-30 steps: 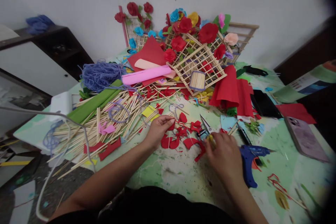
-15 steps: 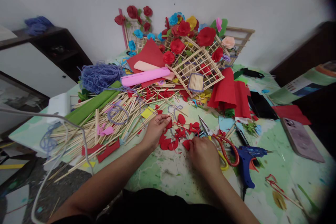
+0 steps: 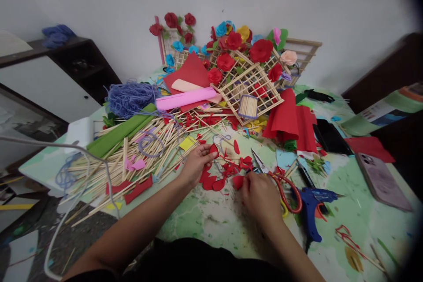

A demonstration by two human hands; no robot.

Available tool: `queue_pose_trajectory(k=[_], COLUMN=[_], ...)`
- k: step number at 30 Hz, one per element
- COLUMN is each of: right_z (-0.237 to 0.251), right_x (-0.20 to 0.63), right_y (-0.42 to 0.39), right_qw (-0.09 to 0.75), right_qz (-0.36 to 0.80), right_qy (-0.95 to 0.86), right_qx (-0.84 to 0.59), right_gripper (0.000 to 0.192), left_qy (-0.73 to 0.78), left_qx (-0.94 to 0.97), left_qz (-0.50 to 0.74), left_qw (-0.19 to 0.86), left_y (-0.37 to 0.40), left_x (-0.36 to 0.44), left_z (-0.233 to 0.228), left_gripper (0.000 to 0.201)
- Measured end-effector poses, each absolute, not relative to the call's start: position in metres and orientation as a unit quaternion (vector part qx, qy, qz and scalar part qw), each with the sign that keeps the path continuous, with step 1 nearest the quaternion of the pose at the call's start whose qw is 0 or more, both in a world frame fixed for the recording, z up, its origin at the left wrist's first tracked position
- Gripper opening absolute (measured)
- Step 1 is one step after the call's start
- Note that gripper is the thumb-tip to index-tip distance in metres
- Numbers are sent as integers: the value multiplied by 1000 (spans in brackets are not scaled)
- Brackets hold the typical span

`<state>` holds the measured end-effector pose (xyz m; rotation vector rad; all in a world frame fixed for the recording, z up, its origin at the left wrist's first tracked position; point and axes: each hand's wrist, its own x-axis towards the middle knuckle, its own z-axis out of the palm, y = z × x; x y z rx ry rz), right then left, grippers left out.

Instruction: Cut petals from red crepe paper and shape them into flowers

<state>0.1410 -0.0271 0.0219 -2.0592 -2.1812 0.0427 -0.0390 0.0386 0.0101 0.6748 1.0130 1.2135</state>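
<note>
My left hand (image 3: 194,163) pinching one red petal (image 3: 214,150), my right hand (image 3: 259,196) fingers curled on another petal (image 3: 238,181), one pair of scissors (image 3: 277,180) right, one glue gun (image 3: 312,205) farther right.

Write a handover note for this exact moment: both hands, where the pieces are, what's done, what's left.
Left hand: fingertips pinch one red petal.
Right hand: fingers down on a red petal; grip unclear.
Loose cut petals lie between the hands. Scissors and blue glue gun lie beside the right hand, unheld.
Done: petals cut; finished flowers sit on the lattice frames.
Left: loose petals not yet assembled.
</note>
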Motion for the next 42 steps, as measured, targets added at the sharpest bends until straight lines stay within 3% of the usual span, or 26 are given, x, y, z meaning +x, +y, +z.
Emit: queue_pose_trajectory(k=[5, 13, 23, 34, 42], right_z=[17, 6, 5, -10, -13], right_x=[149, 148, 129, 110, 108], right_y=[-27, -34, -45, -51, -48], right_qw=[140, 398, 352, 405, 416], right_qz=[71, 153, 196, 551, 562], right_qy=[-702, -684, -713, -468, -452], right_qx=[-694, -592, -574, -560, -554], right_gripper=[21, 26, 20, 33, 35], left_qy=[451, 467, 444, 390, 393], left_qx=[325, 333, 259, 229, 245], left_qz=[506, 493, 505, 506, 496], left_qw=[660, 654, 693, 735, 735], left_y=[40, 39, 35, 29, 30], left_x=[-40, -39, -35, -33, -35], left_z=[11, 12, 14, 17, 17], left_gripper=[31, 34, 25, 21, 24])
